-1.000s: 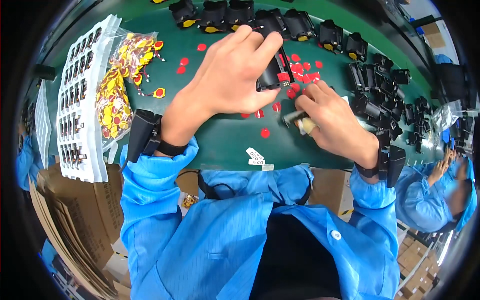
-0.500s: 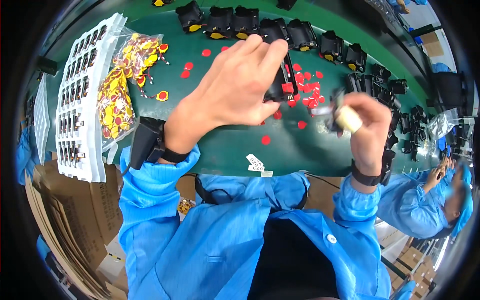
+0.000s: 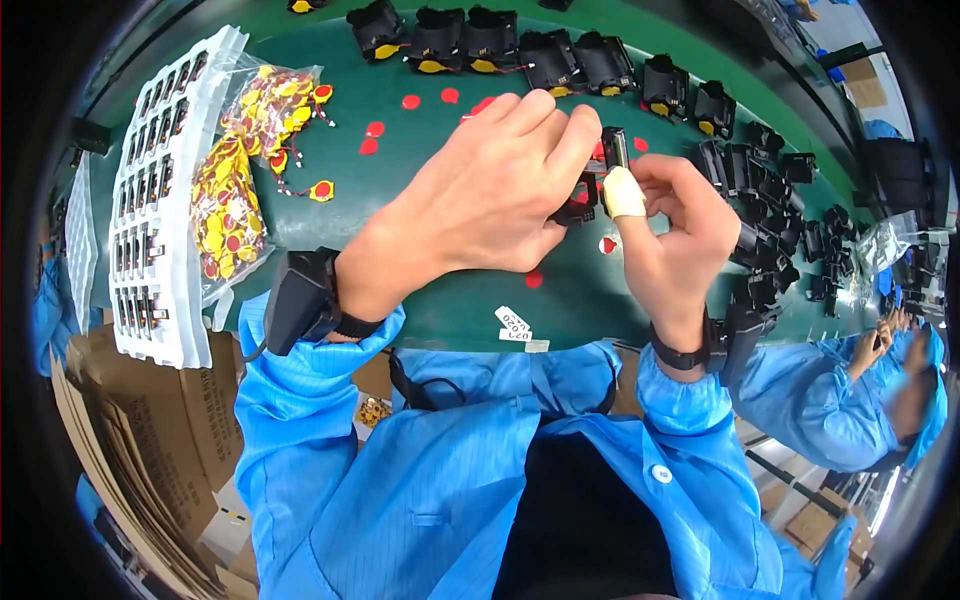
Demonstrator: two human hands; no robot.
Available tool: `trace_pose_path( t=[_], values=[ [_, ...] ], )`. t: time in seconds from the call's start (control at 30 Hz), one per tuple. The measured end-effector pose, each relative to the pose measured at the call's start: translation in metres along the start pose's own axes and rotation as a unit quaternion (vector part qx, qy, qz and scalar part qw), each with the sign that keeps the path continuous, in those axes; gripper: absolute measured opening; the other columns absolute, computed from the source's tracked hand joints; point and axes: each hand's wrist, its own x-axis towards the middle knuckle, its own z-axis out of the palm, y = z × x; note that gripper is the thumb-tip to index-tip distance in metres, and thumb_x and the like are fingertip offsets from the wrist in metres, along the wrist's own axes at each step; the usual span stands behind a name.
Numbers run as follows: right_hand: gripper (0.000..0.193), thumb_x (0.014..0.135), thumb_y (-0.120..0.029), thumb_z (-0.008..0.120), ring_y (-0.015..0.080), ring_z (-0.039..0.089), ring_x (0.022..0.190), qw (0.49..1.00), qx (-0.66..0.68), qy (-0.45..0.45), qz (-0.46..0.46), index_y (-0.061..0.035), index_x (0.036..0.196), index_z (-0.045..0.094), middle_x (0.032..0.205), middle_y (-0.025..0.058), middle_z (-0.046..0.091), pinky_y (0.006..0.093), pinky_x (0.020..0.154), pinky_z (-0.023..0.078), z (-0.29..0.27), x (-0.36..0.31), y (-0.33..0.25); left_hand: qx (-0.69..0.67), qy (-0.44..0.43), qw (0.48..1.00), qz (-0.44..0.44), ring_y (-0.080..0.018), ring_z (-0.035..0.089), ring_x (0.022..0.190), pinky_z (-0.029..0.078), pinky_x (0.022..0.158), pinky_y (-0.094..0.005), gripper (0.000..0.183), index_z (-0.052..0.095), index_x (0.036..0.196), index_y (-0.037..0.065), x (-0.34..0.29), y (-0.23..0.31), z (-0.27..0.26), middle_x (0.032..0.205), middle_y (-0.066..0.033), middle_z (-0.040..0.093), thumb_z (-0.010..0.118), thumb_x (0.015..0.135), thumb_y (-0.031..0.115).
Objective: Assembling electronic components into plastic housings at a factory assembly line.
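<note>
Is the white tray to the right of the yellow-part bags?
No, the white tray lies at the picture's left, left of the bags of yellow parts.

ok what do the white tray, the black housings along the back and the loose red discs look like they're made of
White tray: probably thin moulded plastic, semi-matte, given its shaped rows and wavy edge.
Black housings: likely rigid plastic, dull with faint highlights, crisp-edged.
Red discs: thin, flat and evenly coloured; plastic film or paper, can't tell which.
</note>
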Motion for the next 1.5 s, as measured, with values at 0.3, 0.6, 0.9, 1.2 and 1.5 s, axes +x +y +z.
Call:
trace_pose_path(
  t=[0.3,0.6,0.9,1.2,1.5],
  values=[
    [0.017,0.075,-0.001,0.078,0.0132,0.053,0.052,0.988,-0.119,0.018,-0.098,-0.0018,0.083,0.063,0.07,0.0047,0.06,0.0256,0.047,0.043,0.002,0.005,-0.002,-0.001,-0.021,1.0,-0.009,-0.0335,0.055,0.089,0.048,0.078,-0.0395,0.082,0.052,0.122,-0.01,0.002,0.0,-0.002,0.096,-0.0172,0.056,0.082,0.05,0.016],
    [0.011,0.084,-0.001,0.073,0.0051,0.058,0.062,0.988,0.097,-0.02,0.12,0.007,0.086,0.066,0.073,0.0044,0.067,0.0212,0.055,0.048,0.0,0.013,0.004,0.02,-0.025,0.999,-0.026,-0.0366,0.063,0.092,0.053,0.078,-0.0412,0.081,0.051,0.126,-0.007,0.0,0.003,-0.004,0.102,-0.0204,0.062,0.08,0.054,0.017],
    [0.007,0.083,0.002,0.07,0.0068,0.061,0.066,0.97,0.173,-0.039,0.169,0.0076,0.084,0.066,0.074,0.0046,0.067,0.0207,0.06,0.049,-0.005,0.017,-0.002,0.006,-0.031,0.999,-0.036,-0.0394,0.066,0.091,0.055,0.079,-0.0419,0.08,0.051,0.126,-0.005,0.001,0.002,-0.007,0.101,-0.0219,0.064,0.079,0.055,0.017],
    [0.01,0.08,-0.002,0.073,0.0056,0.051,0.052,0.993,0.075,-0.041,0.082,0.0031,0.08,0.064,0.061,0.0022,0.059,0.022,0.048,0.039,0.008,0.006,0.012,-0.034,0.023,0.999,-0.007,-0.0383,0.064,0.082,0.053,0.074,-0.0418,0.078,0.052,0.122,-0.005,-0.002,-0.002,-0.001,0.095,-0.0194,0.062,0.079,0.053,0.017],
    [0.021,0.077,-0.013,0.074,0.031,0.062,0.053,0.985,-0.068,-0.148,0.051,0.0028,0.072,0.061,0.061,0.017,0.061,0.0383,0.051,0.048,0.001,0.021,0.0,0.0,0.0,0.999,0.032,-0.0364,0.064,0.083,0.053,0.075,-0.041,0.077,0.054,0.12,-0.007,-0.001,0.001,-0.001,0.097,-0.0199,0.063,0.078,0.052,0.019]
  ],
)
